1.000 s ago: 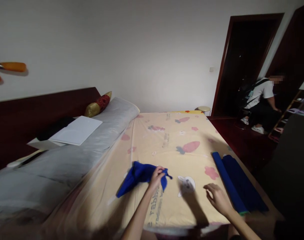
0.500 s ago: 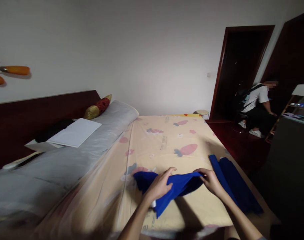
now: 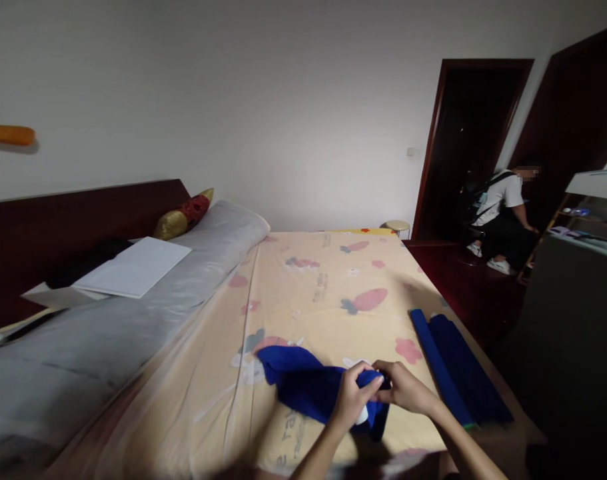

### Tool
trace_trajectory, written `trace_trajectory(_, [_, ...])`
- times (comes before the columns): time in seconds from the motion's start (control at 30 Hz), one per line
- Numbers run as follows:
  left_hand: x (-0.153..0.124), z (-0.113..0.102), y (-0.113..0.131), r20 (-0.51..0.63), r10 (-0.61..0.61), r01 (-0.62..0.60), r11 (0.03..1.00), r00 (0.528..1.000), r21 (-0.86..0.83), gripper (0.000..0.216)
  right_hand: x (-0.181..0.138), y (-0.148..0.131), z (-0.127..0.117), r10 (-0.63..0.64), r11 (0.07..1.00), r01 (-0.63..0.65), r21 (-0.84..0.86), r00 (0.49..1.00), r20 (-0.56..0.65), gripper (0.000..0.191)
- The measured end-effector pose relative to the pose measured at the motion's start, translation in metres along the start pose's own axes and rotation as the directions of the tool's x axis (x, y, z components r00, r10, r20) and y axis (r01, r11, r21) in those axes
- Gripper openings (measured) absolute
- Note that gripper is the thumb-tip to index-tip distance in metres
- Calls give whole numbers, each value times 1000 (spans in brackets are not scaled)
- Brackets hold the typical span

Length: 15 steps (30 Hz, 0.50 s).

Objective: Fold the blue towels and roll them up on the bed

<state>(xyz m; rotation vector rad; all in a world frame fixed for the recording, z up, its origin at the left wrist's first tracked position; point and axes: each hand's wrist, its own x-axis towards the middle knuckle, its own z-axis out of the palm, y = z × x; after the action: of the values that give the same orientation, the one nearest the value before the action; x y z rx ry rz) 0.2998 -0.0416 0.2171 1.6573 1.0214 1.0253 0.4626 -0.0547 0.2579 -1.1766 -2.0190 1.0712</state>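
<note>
A blue cloth (image 3: 303, 377) lies bunched on the near part of the bed, its right end lifted in both hands. My left hand (image 3: 354, 395) is closed on that end, thumb and fingers pinching the fabric. Close against it, my right hand (image 3: 400, 387) also pinches the blue cloth, its fingertips meeting those of the left. A small white piece (image 3: 363, 415), perhaps a label, shows below the left fingers. To the right lie a narrow folded blue strip (image 3: 438, 363) and a wider dark blue folded fabric (image 3: 470, 367), untouched by either hand.
The bed sheet (image 3: 308, 300) is cream with carrot and flower prints. Grey bedding (image 3: 193, 267) runs along the left, with a white board (image 3: 136, 267) on it. A round stool (image 3: 398, 226) stands beyond the bed. A person (image 3: 500, 200) sits by the doorway; a dark cabinet (image 3: 568, 320) stands right.
My left hand has moved right along the blue cloth to meet my right hand. The cloth, held spread between them before, now droops and bunches on the bed. The view has shifted slightly right.
</note>
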Motion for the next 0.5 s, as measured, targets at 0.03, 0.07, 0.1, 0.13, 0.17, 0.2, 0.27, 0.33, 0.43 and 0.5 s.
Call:
trace_trajectory(0.03, [-5, 7, -8, -44, -8, 6, 999, 999, -48, 30, 0, 0, -3, 16, 1000, -16, 14, 1000, -3, 26])
trace_trajectory(0.07, [-10, 14, -18, -66, -21, 16, 996, 998, -84, 37, -1, 0, -7, 27, 999, -26, 18, 999, -28, 15])
trace_trajectory(0.1, [-14, 20, -30, -59, -37, 31, 995, 998, -97, 45, -3, 0, -12, 32, 999, -31, 18, 997, -66, 12])
trace_trajectory(0.13, [-18, 24, -43, -41, -52, 48, 995, 998, -85, 52, -4, 0, -16, 28, 999, -26, 22, 994, -106, 15])
trace_trajectory(0.17, [-22, 27, -58, -31, -60, 59, 997, 998, -44, 52, -7, 1, -22, 15, 999, -11, 30, 990, -142, 19])
trace_trajectory(0.2, [-25, 28, -73, -41, -60, 61, 998, 997, 17, 47, -10, 1, -27, -3, 999, 11, 43, 983, -182, 22])
trace_trajectory(0.27, [-28, 20, -100, -127, -32, 51, 988, 991, 144, 31, -17, 4, -40, -28, 995, 55, 87, 959, -280, 25])
trace_trajectory(0.33, [-29, -2, -122, -252, 2, 56, 974, 968, 221, 26, -26, 8, -53, -7, 982, 82, 169, 916, -401, 27])
trace_trajectory(0.43, [-31, -49, -143, -397, 16, 102, 956, 918, 274, 26, -40, 17, -71, 26, 952, 136, 275, 857, -515, 27])
trace_trajectory(0.5, [-32, -80, -152, -483, 32, 133, 943, 875, 304, 26, -48, 22, -78, 34, 931, 177, 319, 829, -559, 25])
